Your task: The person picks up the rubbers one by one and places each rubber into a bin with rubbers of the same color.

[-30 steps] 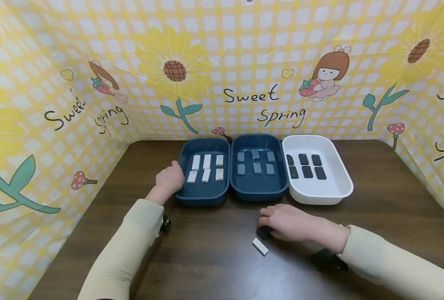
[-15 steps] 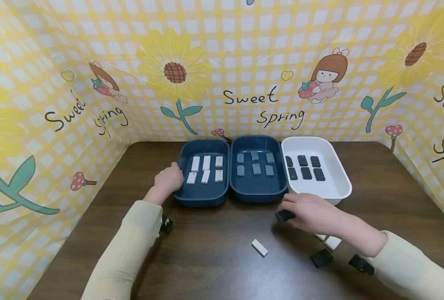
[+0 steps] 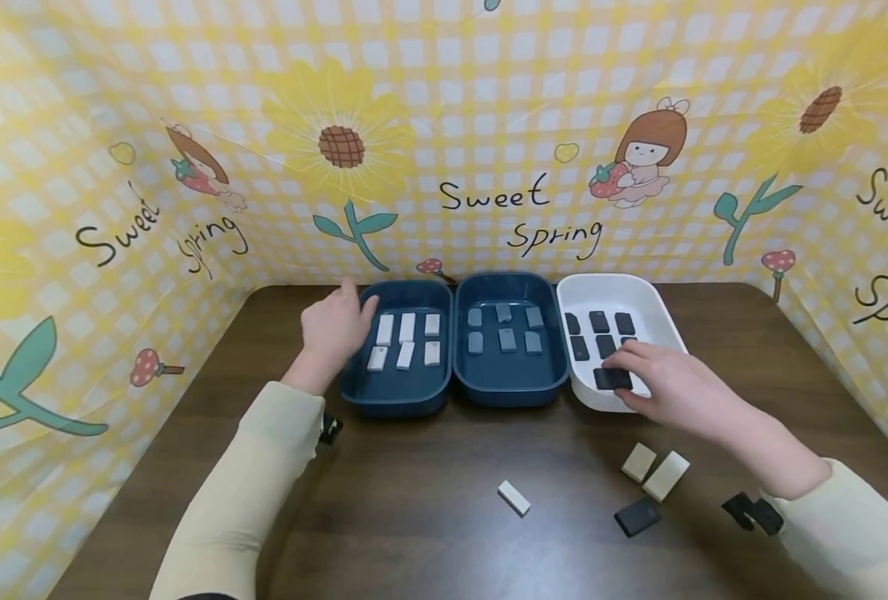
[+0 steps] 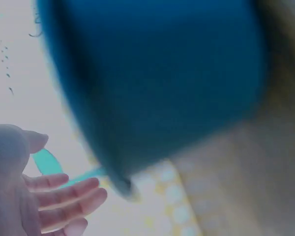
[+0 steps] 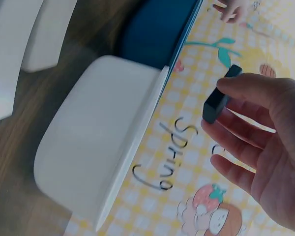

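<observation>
My right hand (image 3: 672,387) pinches a black rectangular block (image 3: 612,379) between thumb and fingers, over the front part of the white tray (image 3: 589,396). In the right wrist view the block (image 5: 219,101) stands above the tray's rim, held at the fingertips. Several black blocks (image 3: 599,322) lie inside that tray in rows. My left hand (image 3: 333,327) is at the left rim of the left blue tray (image 3: 394,408), thumb and index finger spread, holding nothing. White blocks (image 3: 408,327) lie in two rows in that tray. From the left wrist, the hand's fingers (image 4: 71,201) look loosely extended beside the tray.
Between the two outer trays stands a middle blue tray (image 3: 511,397) with several grey-blue blocks (image 3: 507,340). On the brown table (image 3: 413,517) lie a white block (image 3: 514,498), two cream blocks (image 3: 666,477) and a black block (image 3: 637,517). Patterned cloth (image 3: 489,125) walls the back and sides.
My right hand has carried the black block from the table right and forward to over the white tray, uncovering blocks on the table. My left hand has risen slightly at its tray, fingers spreading.
</observation>
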`<action>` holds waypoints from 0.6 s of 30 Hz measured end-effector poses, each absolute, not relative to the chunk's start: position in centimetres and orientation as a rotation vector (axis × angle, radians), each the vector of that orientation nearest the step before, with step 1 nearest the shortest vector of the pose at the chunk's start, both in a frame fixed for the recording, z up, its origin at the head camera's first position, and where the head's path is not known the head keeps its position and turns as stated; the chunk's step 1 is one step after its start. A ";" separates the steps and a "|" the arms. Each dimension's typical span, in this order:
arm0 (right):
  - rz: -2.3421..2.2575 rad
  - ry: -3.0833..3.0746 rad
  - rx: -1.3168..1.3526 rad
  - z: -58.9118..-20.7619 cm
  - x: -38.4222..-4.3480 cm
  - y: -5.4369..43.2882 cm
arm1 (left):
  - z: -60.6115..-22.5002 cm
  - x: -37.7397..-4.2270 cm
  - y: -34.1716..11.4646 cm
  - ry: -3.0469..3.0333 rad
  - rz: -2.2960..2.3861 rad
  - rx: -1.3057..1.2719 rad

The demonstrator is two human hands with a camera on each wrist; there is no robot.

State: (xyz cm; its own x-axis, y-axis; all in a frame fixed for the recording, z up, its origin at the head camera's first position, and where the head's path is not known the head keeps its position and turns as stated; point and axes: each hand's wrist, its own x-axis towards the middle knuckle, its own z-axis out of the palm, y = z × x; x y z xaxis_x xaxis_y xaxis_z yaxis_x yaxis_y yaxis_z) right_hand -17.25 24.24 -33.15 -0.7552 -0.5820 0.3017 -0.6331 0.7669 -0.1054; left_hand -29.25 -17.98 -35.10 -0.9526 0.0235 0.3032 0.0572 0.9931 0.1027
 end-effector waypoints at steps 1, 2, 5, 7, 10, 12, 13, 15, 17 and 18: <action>0.288 -2.712 0.920 -33.2 -17.4 24.5 | -34.8 -29.2 -17.3 -2.808 -0.165 -0.113; 0.284 -2.717 0.891 -33.2 -17.5 24.8 | -34.5 -29.0 -16.6 -2.792 -0.161 -0.167; 0.282 -2.740 0.790 -33.2 -17.7 25.6 | -33.7 -28.3 -14.2 -2.757 -0.131 -0.355; 0.296 -2.763 0.710 -33.2 -17.8 26.2 | -33.3 -27.6 -12.5 -2.731 -0.104 -0.480; 0.325 -2.789 0.590 -33.3 -17.8 26.9 | -33.0 -26.7 -10.1 -2.707 -0.073 -0.628; 0.349 -2.809 0.518 -33.4 -18.0 27.4 | -33.0 -26.2 -8.5 -2.700 -0.066 -0.701; 0.358 -2.818 0.486 -33.5 -18.0 27.7 | -33.1 -26.0 -7.8 -2.697 -0.055 -0.731; 0.383 -2.840 0.427 -33.7 -18.3 28.0 | -33.2 -25.8 -6.3 -2.697 -0.048 -0.785; 0.406 -2.871 0.374 -33.9 -18.6 28.2 | -33.3 -25.7 -4.9 -2.688 -0.032 -0.842; 0.418 -2.888 0.351 -34.1 -18.8 28.2 | -33.4 -25.6 -4.2 -2.685 -0.032 -0.877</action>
State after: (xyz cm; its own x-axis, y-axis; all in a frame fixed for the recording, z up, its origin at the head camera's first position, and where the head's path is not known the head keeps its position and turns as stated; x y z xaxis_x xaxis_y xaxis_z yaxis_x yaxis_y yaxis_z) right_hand -18.81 28.23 -34.05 -0.9513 -0.2038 0.2313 -0.2611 0.9316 -0.2529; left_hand -25.62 -4.18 -33.35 -0.7621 0.5720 0.3033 0.5790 0.8118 -0.0758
